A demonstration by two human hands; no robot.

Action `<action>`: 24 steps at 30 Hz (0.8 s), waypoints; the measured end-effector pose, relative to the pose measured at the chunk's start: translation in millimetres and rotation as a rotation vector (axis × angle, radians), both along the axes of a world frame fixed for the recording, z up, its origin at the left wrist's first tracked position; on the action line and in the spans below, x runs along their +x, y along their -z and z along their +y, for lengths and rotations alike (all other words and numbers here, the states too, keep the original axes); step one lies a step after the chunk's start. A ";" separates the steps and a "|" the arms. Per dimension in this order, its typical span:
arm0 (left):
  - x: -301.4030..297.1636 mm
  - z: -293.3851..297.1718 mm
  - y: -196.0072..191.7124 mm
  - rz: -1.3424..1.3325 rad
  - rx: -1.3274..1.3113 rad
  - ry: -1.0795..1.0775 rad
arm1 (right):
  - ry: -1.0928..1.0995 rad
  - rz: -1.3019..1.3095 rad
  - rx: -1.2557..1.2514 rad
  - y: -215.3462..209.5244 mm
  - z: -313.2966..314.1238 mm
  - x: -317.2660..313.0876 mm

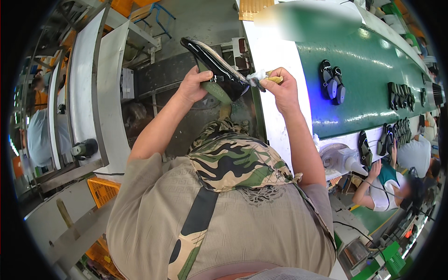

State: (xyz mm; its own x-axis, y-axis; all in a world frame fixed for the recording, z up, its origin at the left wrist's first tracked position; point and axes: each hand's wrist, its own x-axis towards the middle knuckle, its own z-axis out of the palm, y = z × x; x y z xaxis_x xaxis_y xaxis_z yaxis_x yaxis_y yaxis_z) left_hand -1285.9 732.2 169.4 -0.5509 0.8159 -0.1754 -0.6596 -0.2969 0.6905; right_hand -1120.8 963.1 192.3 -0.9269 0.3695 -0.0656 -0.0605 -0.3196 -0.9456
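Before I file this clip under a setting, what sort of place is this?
Most likely a shoe factory line. A green conveyor belt carries pairs of black shoes, and the left hand holds a glossy black shoe while the right hand wipes it.

Bright overhead light, glare streaks on green conveyor belt (373, 70), heavy fisheye bend, dark vignette at rim, faces blurred

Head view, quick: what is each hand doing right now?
Left hand: closed on a glossy black shoe, sole side toward the person.
Right hand: closed on a white cloth wad pressed to the shoe.
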 end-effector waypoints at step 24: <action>-54.1 -186.7 -182.1 0.599 -0.629 -0.920 | 0.067 -0.135 -0.393 31.8 0.3 -20.5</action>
State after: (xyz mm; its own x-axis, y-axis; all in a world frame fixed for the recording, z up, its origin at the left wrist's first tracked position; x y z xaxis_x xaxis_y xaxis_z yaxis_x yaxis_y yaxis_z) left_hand -1340.0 545.5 351.5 -0.9959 -0.0434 0.0798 0.0795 0.0086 0.9968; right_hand -1141.3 963.4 160.6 -0.8751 0.3515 -0.3326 0.0222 -0.6576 -0.7531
